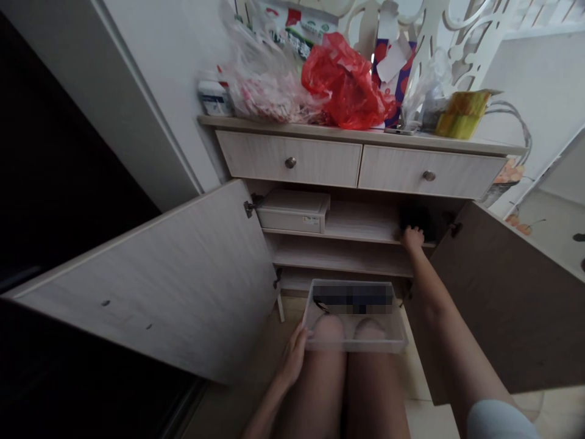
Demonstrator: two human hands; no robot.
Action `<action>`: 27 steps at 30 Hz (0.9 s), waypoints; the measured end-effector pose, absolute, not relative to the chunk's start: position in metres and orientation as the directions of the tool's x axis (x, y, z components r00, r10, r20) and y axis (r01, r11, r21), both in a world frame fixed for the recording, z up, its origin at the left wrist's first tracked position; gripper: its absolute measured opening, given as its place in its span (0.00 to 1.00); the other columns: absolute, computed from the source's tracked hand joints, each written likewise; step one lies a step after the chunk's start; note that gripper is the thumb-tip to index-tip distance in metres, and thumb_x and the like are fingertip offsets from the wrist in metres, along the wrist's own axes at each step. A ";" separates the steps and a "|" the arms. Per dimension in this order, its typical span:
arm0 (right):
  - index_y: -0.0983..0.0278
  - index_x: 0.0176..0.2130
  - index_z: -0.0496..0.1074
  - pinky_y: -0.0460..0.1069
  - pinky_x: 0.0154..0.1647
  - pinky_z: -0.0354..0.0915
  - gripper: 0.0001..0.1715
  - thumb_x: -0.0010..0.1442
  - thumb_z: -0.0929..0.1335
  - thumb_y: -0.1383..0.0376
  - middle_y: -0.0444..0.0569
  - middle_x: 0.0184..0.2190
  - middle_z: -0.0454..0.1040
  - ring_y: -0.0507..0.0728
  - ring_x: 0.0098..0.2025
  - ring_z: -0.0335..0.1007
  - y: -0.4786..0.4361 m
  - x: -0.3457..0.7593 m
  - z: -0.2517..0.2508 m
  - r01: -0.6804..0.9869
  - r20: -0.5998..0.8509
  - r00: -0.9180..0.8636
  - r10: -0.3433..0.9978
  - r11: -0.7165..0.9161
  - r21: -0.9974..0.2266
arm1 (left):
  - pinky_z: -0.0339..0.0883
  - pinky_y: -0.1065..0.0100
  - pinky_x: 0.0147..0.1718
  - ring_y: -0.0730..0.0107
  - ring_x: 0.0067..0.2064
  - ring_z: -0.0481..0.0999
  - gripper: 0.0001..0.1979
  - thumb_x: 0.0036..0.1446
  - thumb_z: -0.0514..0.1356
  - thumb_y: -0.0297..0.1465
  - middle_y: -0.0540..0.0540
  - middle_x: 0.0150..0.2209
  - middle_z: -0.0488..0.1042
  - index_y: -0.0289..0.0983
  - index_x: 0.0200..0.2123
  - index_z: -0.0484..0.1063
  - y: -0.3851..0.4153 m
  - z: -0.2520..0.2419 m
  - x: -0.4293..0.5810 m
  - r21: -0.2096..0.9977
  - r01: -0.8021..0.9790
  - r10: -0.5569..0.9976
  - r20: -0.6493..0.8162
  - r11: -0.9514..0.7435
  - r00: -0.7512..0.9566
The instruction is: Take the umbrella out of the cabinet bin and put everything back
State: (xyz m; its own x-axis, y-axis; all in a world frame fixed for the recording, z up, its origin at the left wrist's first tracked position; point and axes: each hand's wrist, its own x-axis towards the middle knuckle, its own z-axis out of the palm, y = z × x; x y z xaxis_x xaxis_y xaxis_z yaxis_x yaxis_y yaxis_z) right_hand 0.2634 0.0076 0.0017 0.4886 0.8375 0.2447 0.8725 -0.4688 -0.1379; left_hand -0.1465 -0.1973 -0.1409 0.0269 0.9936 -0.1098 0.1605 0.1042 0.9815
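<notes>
A clear plastic box (356, 346) rests across my knees, and part of what lies inside is blurred out. My left hand (297, 353) is closed on the box's left side. My right hand (414, 236) reaches into the cabinet at the right end of the upper shelf (361, 221). Its fingers are curled against a black item (415, 216), whose kind is too dark to make out. At the left end of that shelf sits a pale box (292, 210) with a small label.
The left door (150, 286) and right door (507, 292) stand swung out on both sides. Two closed drawers (287, 160) are above the shelves. On the cabinet top lie a red plastic bag (342, 82), a clear bag (269, 85) and a yellow box (462, 114).
</notes>
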 end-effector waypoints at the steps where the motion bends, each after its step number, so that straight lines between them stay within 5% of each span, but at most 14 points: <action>1: 0.75 0.56 0.71 0.58 0.48 0.65 0.24 0.63 0.67 0.66 0.75 0.51 0.70 0.71 0.55 0.68 0.009 0.262 -0.002 0.864 0.255 0.504 0.825 -0.481 -0.149 | 0.63 0.54 0.59 0.50 0.51 0.78 0.38 0.54 0.51 0.59 0.38 0.51 0.79 0.37 0.55 0.74 -0.198 -0.141 -0.146 0.980 0.163 0.993 -0.116 0.112 0.015; 6: 0.68 0.56 0.71 0.62 0.49 0.65 0.24 0.65 0.57 0.74 0.70 0.51 0.70 0.68 0.52 0.71 0.004 0.256 -0.012 0.807 0.344 0.588 0.732 -0.502 -0.312 | 0.63 0.55 0.58 0.51 0.52 0.77 0.39 0.54 0.51 0.58 0.37 0.50 0.79 0.34 0.55 0.73 -0.200 -0.134 -0.146 0.980 0.161 0.992 -0.124 0.121 0.010; 10: 0.71 0.56 0.69 0.61 0.53 0.66 0.26 0.58 0.67 0.73 0.68 0.53 0.71 0.67 0.51 0.73 -0.008 0.267 -0.009 0.716 0.262 0.635 0.727 -0.426 -0.553 | 0.65 0.57 0.57 0.54 0.50 0.78 0.41 0.54 0.51 0.58 0.38 0.52 0.78 0.34 0.59 0.70 -0.201 -0.132 -0.145 0.984 0.153 0.994 -0.100 0.092 0.047; 13: 0.73 0.53 0.72 0.52 0.44 0.71 0.25 0.56 0.70 0.67 0.60 0.44 0.76 0.61 0.44 0.75 -0.028 0.275 -0.010 0.570 0.170 0.669 0.724 -0.352 -0.742 | 0.65 0.57 0.56 0.55 0.49 0.78 0.41 0.55 0.51 0.57 0.37 0.55 0.76 0.33 0.60 0.69 -0.201 -0.134 -0.145 0.986 0.148 0.995 -0.083 0.073 0.057; 16: 0.67 0.49 0.75 0.47 0.30 0.69 0.25 0.51 0.74 0.62 0.50 0.33 0.77 0.55 0.31 0.73 -0.071 0.275 -0.018 0.213 0.001 0.609 0.793 -0.162 -0.964 | 0.66 0.57 0.56 0.56 0.48 0.78 0.39 0.57 0.50 0.56 0.36 0.56 0.76 0.34 0.59 0.70 -0.202 -0.134 -0.144 0.985 0.158 0.995 -0.081 0.071 0.058; 19: 0.64 0.48 0.76 0.45 0.24 0.65 0.31 0.44 0.78 0.57 0.48 0.33 0.78 0.53 0.26 0.70 -0.131 0.267 -0.025 0.063 -0.032 0.386 0.922 -0.061 -0.996 | 0.65 0.56 0.57 0.56 0.49 0.78 0.36 0.59 0.49 0.53 0.39 0.56 0.76 0.35 0.61 0.69 -0.202 -0.132 -0.143 0.982 0.172 0.994 -0.095 0.084 0.059; 23: 0.65 0.47 0.77 0.46 0.31 0.69 0.33 0.45 0.78 0.51 0.50 0.39 0.79 0.54 0.33 0.73 -0.195 0.245 -0.028 0.203 0.023 0.066 0.998 0.009 -0.979 | 0.61 0.54 0.62 0.53 0.60 0.72 0.36 0.59 0.49 0.52 0.38 0.58 0.75 0.34 0.61 0.69 -0.199 -0.131 -0.143 0.981 0.187 0.995 -0.058 0.043 0.077; 27: 0.64 0.48 0.77 0.53 0.45 0.71 0.24 0.54 0.73 0.55 0.53 0.43 0.79 0.59 0.43 0.75 -0.211 0.217 -0.033 0.421 0.068 -0.242 0.968 0.168 -0.891 | 0.52 0.52 0.67 0.51 0.67 0.63 0.39 0.58 0.49 0.56 0.36 0.61 0.72 0.33 0.60 0.70 -0.195 -0.137 -0.142 0.981 0.193 0.996 -0.009 -0.008 0.085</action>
